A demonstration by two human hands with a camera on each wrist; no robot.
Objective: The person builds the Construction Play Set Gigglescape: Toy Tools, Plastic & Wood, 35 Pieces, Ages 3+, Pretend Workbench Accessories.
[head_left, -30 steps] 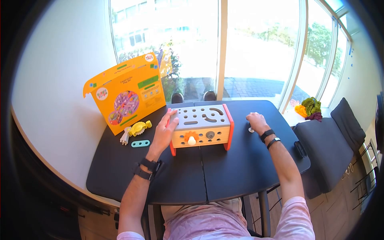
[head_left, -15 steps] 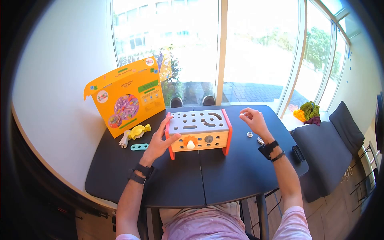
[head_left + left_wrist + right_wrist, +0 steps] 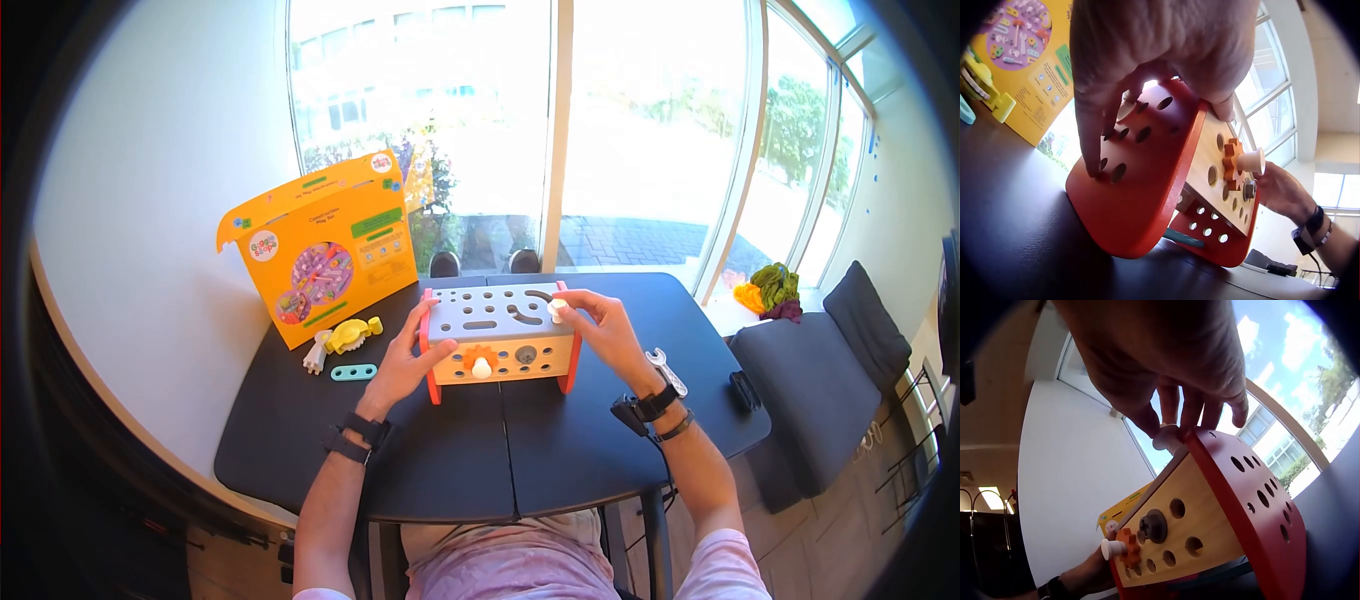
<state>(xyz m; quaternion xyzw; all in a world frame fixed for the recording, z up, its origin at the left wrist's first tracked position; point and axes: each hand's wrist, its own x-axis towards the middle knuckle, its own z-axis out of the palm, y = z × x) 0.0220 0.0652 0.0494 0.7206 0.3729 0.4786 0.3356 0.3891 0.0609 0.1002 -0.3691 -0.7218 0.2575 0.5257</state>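
Note:
A toy workbench [image 3: 480,325] with a grey perforated top, wooden front and red end panels [image 3: 1147,206] stands on the black table. My left hand [image 3: 395,362] holds its left end, fingers on the red panel and thumb at the wooden front. My right hand [image 3: 605,335] pinches a white toy screw [image 3: 557,310] over the right end of the top; its threaded stem shows below the head in the right wrist view. On the front are an orange gear [image 3: 1129,549] with a white screw [image 3: 1252,162] through it, and a grey bolt [image 3: 1154,526].
A white toy wrench [image 3: 664,372] lies beside my right wrist. Left of the workbench are a teal strip with holes [image 3: 354,372] and yellow and white toy pieces [image 3: 349,337]. Behind them stands an orange box [image 3: 325,250]. A dark case [image 3: 743,391] lies near the right table edge.
My right hand has lifted the white screw from the table on the right and brought it left to the workbench top. My left hand stays at the left end.

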